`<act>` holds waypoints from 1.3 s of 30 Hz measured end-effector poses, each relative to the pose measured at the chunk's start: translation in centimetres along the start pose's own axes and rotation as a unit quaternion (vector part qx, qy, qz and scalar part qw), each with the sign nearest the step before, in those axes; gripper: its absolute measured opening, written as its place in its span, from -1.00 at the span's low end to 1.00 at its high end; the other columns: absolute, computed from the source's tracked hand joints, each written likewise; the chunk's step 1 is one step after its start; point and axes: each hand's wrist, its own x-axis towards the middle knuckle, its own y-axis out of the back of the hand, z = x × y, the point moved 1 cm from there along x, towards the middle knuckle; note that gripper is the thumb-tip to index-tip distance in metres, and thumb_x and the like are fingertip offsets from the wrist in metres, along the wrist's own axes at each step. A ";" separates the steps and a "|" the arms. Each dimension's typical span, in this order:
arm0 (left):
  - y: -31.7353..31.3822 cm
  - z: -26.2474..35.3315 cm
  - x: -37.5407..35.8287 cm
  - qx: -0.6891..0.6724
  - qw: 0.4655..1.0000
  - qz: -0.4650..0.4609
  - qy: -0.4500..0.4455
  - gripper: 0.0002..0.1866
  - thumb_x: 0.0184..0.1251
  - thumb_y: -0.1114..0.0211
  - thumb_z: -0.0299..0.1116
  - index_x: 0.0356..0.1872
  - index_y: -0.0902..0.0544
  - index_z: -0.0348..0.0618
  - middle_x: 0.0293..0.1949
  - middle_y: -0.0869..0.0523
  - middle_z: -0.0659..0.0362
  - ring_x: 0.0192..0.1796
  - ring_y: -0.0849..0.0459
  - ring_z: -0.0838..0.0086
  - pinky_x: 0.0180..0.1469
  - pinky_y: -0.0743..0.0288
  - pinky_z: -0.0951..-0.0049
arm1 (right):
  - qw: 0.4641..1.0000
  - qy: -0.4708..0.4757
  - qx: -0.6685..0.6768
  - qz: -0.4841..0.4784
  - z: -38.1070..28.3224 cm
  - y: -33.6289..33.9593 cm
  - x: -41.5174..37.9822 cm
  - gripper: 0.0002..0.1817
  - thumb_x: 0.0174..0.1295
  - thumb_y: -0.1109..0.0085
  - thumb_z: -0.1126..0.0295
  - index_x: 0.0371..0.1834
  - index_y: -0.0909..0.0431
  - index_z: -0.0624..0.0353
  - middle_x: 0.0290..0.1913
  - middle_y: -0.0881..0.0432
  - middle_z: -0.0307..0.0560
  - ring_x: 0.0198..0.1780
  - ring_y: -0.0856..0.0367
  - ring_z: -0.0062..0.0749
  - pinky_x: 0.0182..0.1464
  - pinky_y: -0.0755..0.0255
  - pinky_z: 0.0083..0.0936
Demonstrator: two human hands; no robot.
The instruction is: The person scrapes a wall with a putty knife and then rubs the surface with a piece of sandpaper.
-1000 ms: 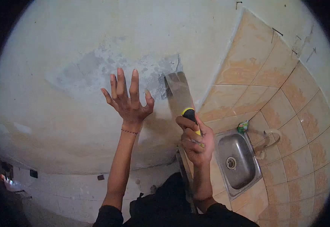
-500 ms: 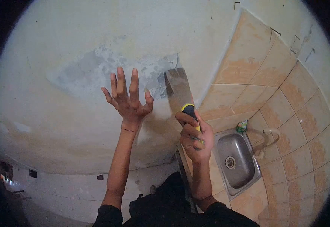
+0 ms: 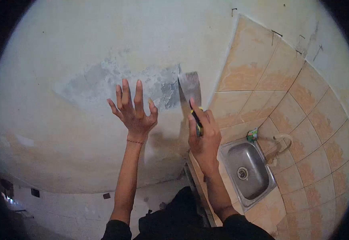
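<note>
My right hand [image 3: 205, 134] grips a scraper [image 3: 190, 86] by its black and yellow handle, index finger stretched toward the wide metal blade. The blade is at the wall, beside the right end of a bare grey patch [image 3: 168, 90] where paint has come off; whether its edge touches cannot be made out. Fingers spread, my left hand [image 3: 136, 116] is raised at the lower edge of the patch, with nothing in it. Cream paint covers the wall [image 3: 102, 32] around the patch.
To the right, a steel sink [image 3: 244, 172] is set in a tiled counter, with a tap [image 3: 278, 148] and a small green packet [image 3: 252, 135] beside it. Orange-beige tiles [image 3: 258, 60] line that wall. Nails [image 3: 277, 33] stick out above them.
My right hand has turned the scraper, and the index finger now extends along it toward the blade. The blade has shifted slightly right of the patch's edge. My left hand stays spread.
</note>
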 end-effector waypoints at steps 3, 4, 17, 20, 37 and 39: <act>0.0 0.0 0.0 -0.004 1.000 0.002 -0.002 -0.32 0.25 -0.05 -0.07 0.48 -0.38 0.21 0.53 -0.26 0.11 0.60 -0.10 0.22 0.62 0.43 -0.09 | 0.999 -0.033 -0.023 -0.033 0.4 -0.2 -1.9 -0.48 0.37 -0.14 0.44 0.40 -0.48 -0.22 -0.16 -0.56 0.05 -0.20 -0.66 0.01 -0.19 -0.55 -0.19; -0.2 -0.1 -0.1 -0.003 1.000 0.003 -0.002 -0.32 0.26 -0.05 -0.07 0.48 -0.37 0.21 0.53 -0.26 0.11 0.60 -0.10 0.21 0.62 0.43 -0.09 | 0.997 -0.046 -0.027 -0.047 0.4 0.0 -2.7 -0.46 0.37 -0.14 0.46 0.42 -0.47 -0.24 -0.15 -0.56 0.06 -0.18 -0.66 0.03 -0.18 -0.56 -0.17; 0.4 1.2 1.6 -0.024 1.000 -0.009 -0.004 -0.29 0.18 -0.10 -0.15 0.47 -0.40 0.19 0.55 -0.24 0.08 0.62 -0.04 0.18 0.61 0.48 -0.12 | 0.729 -0.282 0.599 -0.174 2.0 1.4 -4.9 -0.37 0.53 0.04 0.23 0.64 -0.06 -0.20 -0.35 -0.35 -0.18 -0.62 -0.27 -0.63 -0.63 -0.22 -0.70; 0.9 1.4 2.9 -0.004 0.999 -0.040 -0.022 -0.28 0.16 -0.11 -0.16 0.47 -0.41 0.20 0.56 -0.22 0.07 0.62 -0.04 0.19 0.61 0.49 -0.11 | 0.564 -0.295 0.757 -0.148 1.6 0.8 -4.5 -0.32 0.56 0.09 0.14 0.66 0.10 -0.30 -0.41 -0.28 -0.21 -0.69 -0.14 -0.71 -0.74 -0.07 -0.79; -0.7 1.3 3.1 0.035 0.999 -0.008 -0.026 -0.35 0.27 -0.02 -0.01 0.43 -0.46 0.19 0.52 -0.28 0.02 0.60 -0.09 0.19 0.62 0.46 -0.02 | 0.380 -0.277 0.873 -0.128 2.1 -2.6 -4.5 -0.48 0.56 0.12 0.18 0.50 -0.03 -0.08 -0.36 -0.29 -0.12 -0.65 -0.20 -0.68 -0.76 -0.23 -0.79; -0.4 1.3 3.0 0.032 0.999 -0.013 -0.022 -0.35 0.27 -0.02 0.00 0.42 -0.47 0.20 0.52 -0.29 0.03 0.59 -0.11 0.20 0.62 0.46 -0.01 | 0.273 -0.311 0.905 -0.099 2.1 -3.2 -4.3 -0.64 0.57 0.14 0.19 0.24 -0.28 0.21 -0.37 -0.24 -0.18 -0.61 -0.23 -0.64 -0.76 -0.26 -0.80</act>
